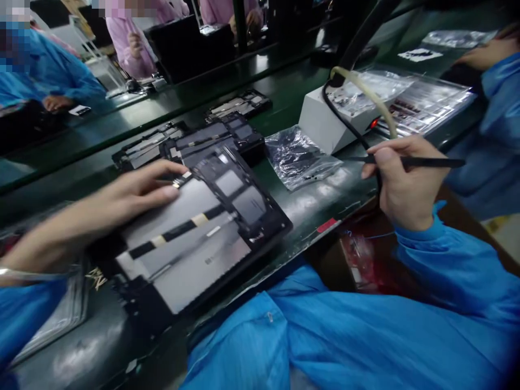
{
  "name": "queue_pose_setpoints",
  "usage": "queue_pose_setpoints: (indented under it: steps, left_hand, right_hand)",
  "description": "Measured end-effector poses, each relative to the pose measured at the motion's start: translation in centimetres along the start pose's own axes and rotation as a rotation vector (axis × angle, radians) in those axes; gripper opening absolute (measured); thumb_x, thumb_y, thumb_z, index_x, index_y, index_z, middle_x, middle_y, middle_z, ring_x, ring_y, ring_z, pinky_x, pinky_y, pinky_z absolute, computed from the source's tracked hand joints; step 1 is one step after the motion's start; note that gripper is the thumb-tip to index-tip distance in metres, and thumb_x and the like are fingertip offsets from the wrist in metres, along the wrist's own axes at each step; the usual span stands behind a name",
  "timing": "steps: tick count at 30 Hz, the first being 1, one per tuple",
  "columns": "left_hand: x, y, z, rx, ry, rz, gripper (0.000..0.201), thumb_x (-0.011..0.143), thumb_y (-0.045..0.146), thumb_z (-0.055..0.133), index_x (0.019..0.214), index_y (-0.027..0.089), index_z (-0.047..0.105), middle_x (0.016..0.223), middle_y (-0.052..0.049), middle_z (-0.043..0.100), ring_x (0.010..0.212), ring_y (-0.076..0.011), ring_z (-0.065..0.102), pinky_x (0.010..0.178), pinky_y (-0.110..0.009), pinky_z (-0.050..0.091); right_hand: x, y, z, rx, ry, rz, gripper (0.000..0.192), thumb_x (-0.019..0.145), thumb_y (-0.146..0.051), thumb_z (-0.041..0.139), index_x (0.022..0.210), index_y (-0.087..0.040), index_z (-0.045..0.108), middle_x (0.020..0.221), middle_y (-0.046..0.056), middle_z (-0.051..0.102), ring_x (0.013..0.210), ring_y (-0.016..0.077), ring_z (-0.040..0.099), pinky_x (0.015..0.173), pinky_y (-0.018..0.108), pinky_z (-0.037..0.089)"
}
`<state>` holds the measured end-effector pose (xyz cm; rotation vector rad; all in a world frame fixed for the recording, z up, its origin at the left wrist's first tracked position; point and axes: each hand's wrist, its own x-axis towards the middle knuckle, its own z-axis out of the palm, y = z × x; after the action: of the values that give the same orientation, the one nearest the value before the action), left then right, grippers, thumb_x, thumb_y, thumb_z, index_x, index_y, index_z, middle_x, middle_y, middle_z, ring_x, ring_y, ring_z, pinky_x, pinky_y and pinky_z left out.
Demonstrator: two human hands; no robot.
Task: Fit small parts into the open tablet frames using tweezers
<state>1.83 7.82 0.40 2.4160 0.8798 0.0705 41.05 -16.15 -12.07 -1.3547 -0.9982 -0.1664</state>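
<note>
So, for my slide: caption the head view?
Left hand rests on an opened tablet; right hand holds a thin black tool.

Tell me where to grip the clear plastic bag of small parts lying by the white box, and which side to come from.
Pinch the clear plastic bag at its near right corner, coming in from the right, where the right hand already hangs with the black pen-like tool. That corner looks flat and bare of contents; the white box blocks the far side and the opened tablet the left.
</note>
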Motion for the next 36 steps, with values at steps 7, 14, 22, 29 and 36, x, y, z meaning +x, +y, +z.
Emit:
queue_pose_setpoints:
  steps: [7,14,22,29,36]
  left_hand:
    - [3.8,-1.2,6.1,-0.035,-0.339,-0.017,0.061,0.100,0.069,0.051,0.146,0.028,0.053,0.135,-0.006,0.068,0.115,-0.0295,0.066,0.092,-0.036,0.057]
    - [4.7,1.1,7.5,0.420,-0.120,0.283,0.052,0.110,0.056,0.037,0.129,0.016,0.064,0.138,-0.015,0.062,0.130,-0.0385,0.057,0.109,-0.056,0.051]
    - [12.0,10.2,14.0,0.344,-0.124,0.735,0.041,0.113,0.034,0.040,0.150,0.019,0.049,0.162,-0.019,0.043,0.147,-0.0317,0.048,0.119,-0.050,0.046]
    - [14.1,10.3,15.5,0.459,-0.156,0.665,0.039,0.113,0.030,0.036,0.143,0.012,0.054,0.139,-0.018,0.059,0.118,-0.0281,0.062,0.103,-0.044,0.054]
    - [14.0,10.6,15.6,0.530,-0.156,0.656,0.039,0.111,0.026,0.035,0.142,0.012,0.054,0.139,-0.019,0.059,0.119,-0.0287,0.062,0.102,-0.044,0.054]
  right_hand:
    - [-1.4,1.4,-0.4,-0.088,-0.242,0.137,0.018,0.089,-0.036,0.084,0.103,-0.025,0.083,0.094,0.003,0.079,0.081,0.0201,0.075,0.075,0.034,0.062]
    - [-1.0,3.7,1.5,-0.249,-0.237,0.059,0.019,0.096,-0.044,0.073,0.099,-0.025,0.077,0.101,0.005,0.076,0.085,0.0239,0.074,0.070,0.038,0.061]
    - [-0.7,3.9,2.0,-0.126,-0.180,0.117,0.023,0.095,-0.046,0.074,0.098,-0.023,0.074,0.100,0.004,0.072,0.077,0.0206,0.075,0.071,0.037,0.068]
    - [-0.5,3.8,2.0,-0.086,-0.262,0.097,0.019,0.095,-0.040,0.074,0.102,-0.023,0.076,0.105,0.004,0.073,0.091,0.0207,0.075,0.073,0.032,0.070]
    - [-0.1,4.5,2.5,-0.115,-0.317,0.104,0.026,0.096,-0.048,0.073,0.105,-0.024,0.076,0.107,0.004,0.073,0.084,0.0196,0.075,0.066,0.031,0.070]
